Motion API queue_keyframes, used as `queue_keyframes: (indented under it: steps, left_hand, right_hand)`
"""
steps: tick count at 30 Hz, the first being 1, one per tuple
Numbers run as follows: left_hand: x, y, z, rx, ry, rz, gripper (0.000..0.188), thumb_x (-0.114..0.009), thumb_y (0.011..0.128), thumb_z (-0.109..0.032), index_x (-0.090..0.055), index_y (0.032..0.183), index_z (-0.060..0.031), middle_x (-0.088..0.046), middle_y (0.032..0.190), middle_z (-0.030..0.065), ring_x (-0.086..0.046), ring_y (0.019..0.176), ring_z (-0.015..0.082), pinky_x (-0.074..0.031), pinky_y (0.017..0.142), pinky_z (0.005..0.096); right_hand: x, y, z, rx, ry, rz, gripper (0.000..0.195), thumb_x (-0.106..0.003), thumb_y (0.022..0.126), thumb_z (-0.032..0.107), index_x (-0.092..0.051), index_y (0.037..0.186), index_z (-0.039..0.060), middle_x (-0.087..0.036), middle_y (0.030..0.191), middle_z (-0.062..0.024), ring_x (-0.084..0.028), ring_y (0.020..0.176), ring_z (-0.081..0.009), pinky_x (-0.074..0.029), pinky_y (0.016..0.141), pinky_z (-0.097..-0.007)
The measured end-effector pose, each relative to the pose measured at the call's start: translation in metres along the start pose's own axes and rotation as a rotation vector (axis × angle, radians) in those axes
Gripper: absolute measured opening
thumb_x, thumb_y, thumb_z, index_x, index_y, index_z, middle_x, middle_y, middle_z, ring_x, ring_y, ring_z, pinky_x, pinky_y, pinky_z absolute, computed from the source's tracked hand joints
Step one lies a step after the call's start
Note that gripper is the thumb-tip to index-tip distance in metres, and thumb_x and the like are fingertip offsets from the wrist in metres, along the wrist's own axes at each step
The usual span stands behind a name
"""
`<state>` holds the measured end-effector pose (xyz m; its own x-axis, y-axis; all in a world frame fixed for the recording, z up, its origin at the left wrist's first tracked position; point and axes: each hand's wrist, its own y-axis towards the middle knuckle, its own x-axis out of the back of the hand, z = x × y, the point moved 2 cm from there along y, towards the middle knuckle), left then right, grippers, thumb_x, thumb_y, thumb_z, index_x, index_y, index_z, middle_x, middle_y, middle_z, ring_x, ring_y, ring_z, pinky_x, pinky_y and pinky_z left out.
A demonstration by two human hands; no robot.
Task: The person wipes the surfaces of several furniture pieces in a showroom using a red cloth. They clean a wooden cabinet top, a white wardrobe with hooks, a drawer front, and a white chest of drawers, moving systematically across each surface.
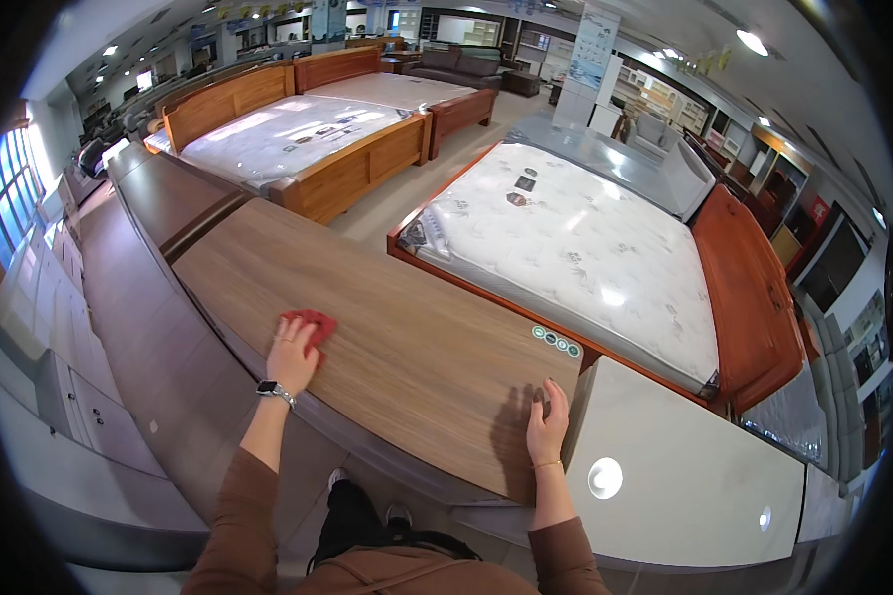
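Note:
A brown wood-grain cabinet top [402, 320] spans the space before me. My left hand [290, 353], with a watch at its wrist, presses a crumpled red cloth [318, 331] onto this surface near its front edge. Over the right end hangs my right hand [548, 424], empty, its fingers apart and slightly curled. Its shadow falls on the wood beside it. A row of several round green-and-white stickers [556, 341] lies along the far right corner of the top.
A glossy white cabinet top [685, 461] adjoins on the right, a dark brown one [171, 193] on the left. Behind stand a plastic-covered mattress [580, 230] in a reddish wooden frame and an orange-brown wooden bed [357, 175]. White cabinets [59, 327] line the aisle at left.

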<state>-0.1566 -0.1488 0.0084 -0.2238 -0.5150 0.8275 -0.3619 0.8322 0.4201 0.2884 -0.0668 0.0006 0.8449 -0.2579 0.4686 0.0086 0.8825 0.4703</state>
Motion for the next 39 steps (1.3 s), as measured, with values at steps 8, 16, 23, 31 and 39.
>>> queue_keyframes:
  steps: [8, 16, 23, 31, 39]
  left_hand:
    - [-0.019, -0.024, -0.056, -0.171, 0.038, -0.029, 0.042, -0.06, 0.078, -0.019, -0.06, 0.118, -0.0058, -0.054, 0.129, 0.0206, -0.042, 0.128, 0.0443, -0.036, 0.108, 0.0476]
    - [-0.028, -0.107, -0.207, -0.652, -0.174, 0.329, 0.043, -0.062, 0.079, -0.024, -0.061, 0.12, -0.0095, -0.049, 0.137, 0.016, -0.039, 0.133, 0.0362, -0.038, 0.107, 0.0452]
    - [-0.028, -0.091, -0.156, -0.562, -0.311, 0.345, 0.041, -0.061, 0.083, -0.022, -0.059, 0.123, -0.0119, -0.047, 0.141, 0.0119, -0.033, 0.138, 0.032, -0.034, 0.11, 0.046]
    - [0.013, -0.044, 0.01, -0.163, -0.146, 0.064, 0.041, -0.062, 0.081, -0.014, -0.06, 0.122, -0.0152, -0.048, 0.14, 0.0095, -0.034, 0.138, 0.0323, -0.042, 0.105, 0.042]
    - [0.097, -0.096, 0.177, 0.418, -0.307, -0.008, 0.044, -0.054, 0.081, -0.006, -0.059, 0.123, -0.0164, -0.054, 0.131, 0.0146, -0.056, 0.113, 0.0337, -0.048, 0.094, 0.041]
  right_hand:
    - [-0.017, -0.021, 0.025, 0.091, -0.028, 0.186, 0.039, -0.058, 0.081, -0.002, -0.057, 0.12, 0.0003, -0.053, 0.127, -0.0196, -0.05, 0.119, -0.0368, -0.041, 0.101, -0.0409]
    - [-0.04, -0.031, 0.081, 0.125, 0.065, 0.317, 0.037, -0.058, 0.083, -0.001, -0.057, 0.12, 0.0003, -0.051, 0.13, -0.0186, -0.05, 0.12, -0.0355, -0.042, 0.101, -0.0394]
    - [-0.099, -0.026, 0.101, 0.1, 0.156, 0.447, 0.038, -0.057, 0.084, -0.001, -0.055, 0.122, 0.0009, -0.051, 0.131, -0.018, -0.05, 0.121, -0.0344, -0.041, 0.102, -0.039]
    - [-0.203, -0.037, 0.172, 0.281, 0.154, 0.675, 0.039, -0.056, 0.084, -0.001, -0.055, 0.123, -0.0003, -0.051, 0.132, -0.0194, -0.049, 0.122, -0.035, -0.039, 0.103, -0.0399]
    - [-0.313, -0.063, 0.254, 0.416, 0.257, 0.835, 0.038, -0.057, 0.086, 0.001, -0.054, 0.124, -0.0018, -0.051, 0.132, -0.0208, -0.049, 0.123, -0.0346, -0.039, 0.104, -0.0401]
